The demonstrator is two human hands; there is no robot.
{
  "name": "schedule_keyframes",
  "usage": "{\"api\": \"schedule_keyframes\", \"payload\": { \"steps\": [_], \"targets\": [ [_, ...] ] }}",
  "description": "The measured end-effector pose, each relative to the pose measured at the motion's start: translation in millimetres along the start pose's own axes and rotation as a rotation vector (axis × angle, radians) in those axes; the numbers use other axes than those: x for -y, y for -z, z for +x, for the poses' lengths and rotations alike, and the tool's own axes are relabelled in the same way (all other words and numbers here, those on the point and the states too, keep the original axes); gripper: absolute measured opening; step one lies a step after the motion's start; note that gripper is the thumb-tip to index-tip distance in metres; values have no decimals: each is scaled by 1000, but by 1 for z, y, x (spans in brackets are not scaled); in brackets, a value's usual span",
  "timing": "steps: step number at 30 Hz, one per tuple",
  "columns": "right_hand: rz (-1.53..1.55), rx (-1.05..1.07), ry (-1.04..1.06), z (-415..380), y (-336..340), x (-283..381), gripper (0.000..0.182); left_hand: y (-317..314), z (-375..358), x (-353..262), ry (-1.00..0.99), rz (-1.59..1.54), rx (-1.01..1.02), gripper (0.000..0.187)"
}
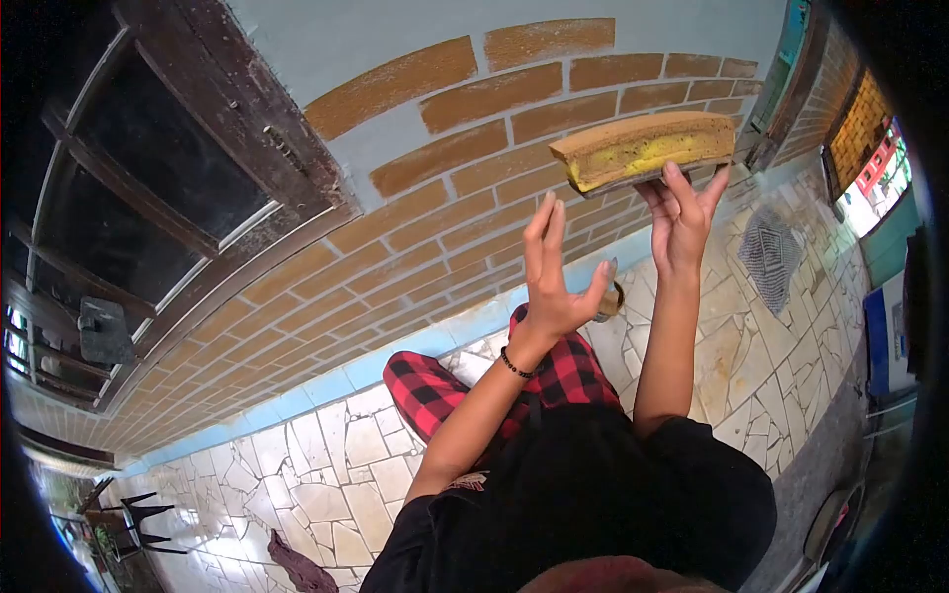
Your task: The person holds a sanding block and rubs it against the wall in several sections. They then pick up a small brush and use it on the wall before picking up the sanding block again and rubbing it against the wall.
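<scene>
In the head view my right hand [682,219] holds up a long block of sponge [647,150], gripped from below by its dark backing. The sponge is yellow inside and coated in orange-brown paint along its top and edges. My left hand [561,282] is raised just left of the sponge, fingers stretched and apart, with nothing in it. Ahead is a grey wall with orange-brown painted bricks [534,117], which the sponge overlaps in view. Behind my left thumb, a small container [609,300] with brown on it stands on the floor, partly hidden.
A dark wooden window frame [242,109] borders the wall on the left. On the stone-tiled floor [336,445] lie a grey patterned cloth [771,257] and a dark cloth [297,565]. A blue and white box [887,336] is at the right; a dark stool [143,524] is far left.
</scene>
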State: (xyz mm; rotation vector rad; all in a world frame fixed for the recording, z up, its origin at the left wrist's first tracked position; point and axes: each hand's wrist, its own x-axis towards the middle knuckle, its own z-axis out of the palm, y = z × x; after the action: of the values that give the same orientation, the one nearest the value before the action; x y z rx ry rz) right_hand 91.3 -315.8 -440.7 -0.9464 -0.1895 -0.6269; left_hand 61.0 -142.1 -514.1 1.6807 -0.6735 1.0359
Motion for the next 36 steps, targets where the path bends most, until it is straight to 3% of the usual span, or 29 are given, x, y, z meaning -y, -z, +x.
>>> {"api": "schedule_keyframes", "payload": {
  "steps": [11, 17, 21, 36],
  "targets": [
    [-7, 42, 53, 30, -36, -6, 95, -6, 59, 4, -92, -8, -20, 97],
    [-259, -2, 193, 73, -61, -8, 83, -8, 111, 29, 32, 43, -131, 94],
    [-469, 44, 309, 107, -58, -13, 78, -10, 151, 36, -24, 64, -153, 94],
    [-684, 50, 230, 145, -43, -27, 82, -23, 154, 56, -29, 22, -71, 60]
  ]
}}
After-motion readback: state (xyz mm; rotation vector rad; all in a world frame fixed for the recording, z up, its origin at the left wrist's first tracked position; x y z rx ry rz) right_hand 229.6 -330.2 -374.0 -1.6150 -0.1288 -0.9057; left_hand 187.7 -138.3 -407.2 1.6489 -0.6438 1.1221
